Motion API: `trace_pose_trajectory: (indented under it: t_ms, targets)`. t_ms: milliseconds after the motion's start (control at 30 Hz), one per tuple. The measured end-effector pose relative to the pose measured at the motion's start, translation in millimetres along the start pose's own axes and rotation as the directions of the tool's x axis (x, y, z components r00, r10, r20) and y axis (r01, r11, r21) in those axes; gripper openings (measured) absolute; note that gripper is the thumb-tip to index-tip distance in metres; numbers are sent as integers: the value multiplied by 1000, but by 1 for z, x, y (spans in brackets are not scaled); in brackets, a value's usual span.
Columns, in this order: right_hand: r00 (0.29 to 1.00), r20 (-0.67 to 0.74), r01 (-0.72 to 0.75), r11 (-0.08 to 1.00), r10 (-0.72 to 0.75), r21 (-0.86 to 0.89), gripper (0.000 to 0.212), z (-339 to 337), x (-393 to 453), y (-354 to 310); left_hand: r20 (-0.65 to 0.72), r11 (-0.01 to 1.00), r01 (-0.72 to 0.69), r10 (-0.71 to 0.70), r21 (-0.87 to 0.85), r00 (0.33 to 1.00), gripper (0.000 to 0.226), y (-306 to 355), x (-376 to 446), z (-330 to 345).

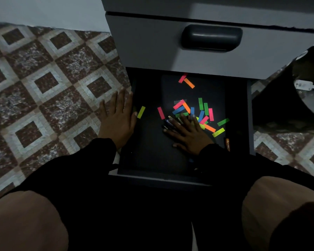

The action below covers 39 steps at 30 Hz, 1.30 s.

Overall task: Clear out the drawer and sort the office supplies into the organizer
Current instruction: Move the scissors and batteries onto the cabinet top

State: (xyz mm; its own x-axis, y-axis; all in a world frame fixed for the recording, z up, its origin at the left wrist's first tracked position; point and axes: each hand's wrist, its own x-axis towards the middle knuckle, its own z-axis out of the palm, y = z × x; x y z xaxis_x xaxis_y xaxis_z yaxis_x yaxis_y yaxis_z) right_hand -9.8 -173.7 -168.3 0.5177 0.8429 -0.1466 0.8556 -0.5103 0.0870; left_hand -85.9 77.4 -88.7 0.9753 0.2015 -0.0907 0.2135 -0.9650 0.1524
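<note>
Many coloured strips lie just beyond the flat, spread right hand.

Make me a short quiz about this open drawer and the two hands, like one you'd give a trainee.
1. True or false: the right hand rests flat among the colored paper strips in the drawer.
2. Where is the left hand? A) on the upper drawer's handle B) on the open drawer's left edge C) on the tiled floor, away from the drawer
3. Fill in: the lone strip nearest the left hand is ____.

Key: 1 true; 2 B; 3 yellow.
</note>
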Motion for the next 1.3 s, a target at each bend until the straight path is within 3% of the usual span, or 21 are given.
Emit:
trace_pose_trajectory:
  t_ms: [133, 233, 333, 433, 500, 700, 900, 1167, 1300]
  targets:
    - [984, 113, -146, 989, 141, 37, 59, -8, 6, 15, -96, 995, -96, 99, 37, 990, 64, 15, 2, -2]
    - [965, 185, -207, 973, 187, 98, 62, -8, 8, 23, -154, 956, -285, 293, 70, 944, 59, 29, 7, 1]
    - [964, 198, -219, 951, 177, 218, 73, -13, 8, 30, -66, 919, -394, 392, -27, 918, 51, 44, 12, 8]
    - [962, 135, -271, 882, 237, 385, 81, -29, 3, 38, 167, 949, -231, 268, -212, 949, 48, 60, 13, 19]
    - [948, 82, -308, 824, 307, 476, 69, -38, -5, 46, 287, 963, -111, 182, -247, 941, 55, 67, 16, 27]
    - [864, 140, -493, 755, 484, 431, 39, -51, -15, 63, 295, 901, 167, -45, -401, 954, 80, 87, 31, 43]
    - [859, 221, -495, 643, 461, 584, 35, -58, 1, 54, 193, 891, 119, -36, -438, 980, 80, 97, 38, 52]
    - [823, 371, -567, 586, 430, 579, 30, -55, -14, 74, 181, 881, 96, -13, -462, 983, 65, 107, 43, 54]
    - [833, 374, -553, 583, 407, 596, 32, -59, -22, 76, 211, 907, 45, 49, -418, 976, 81, 107, 41, 53]
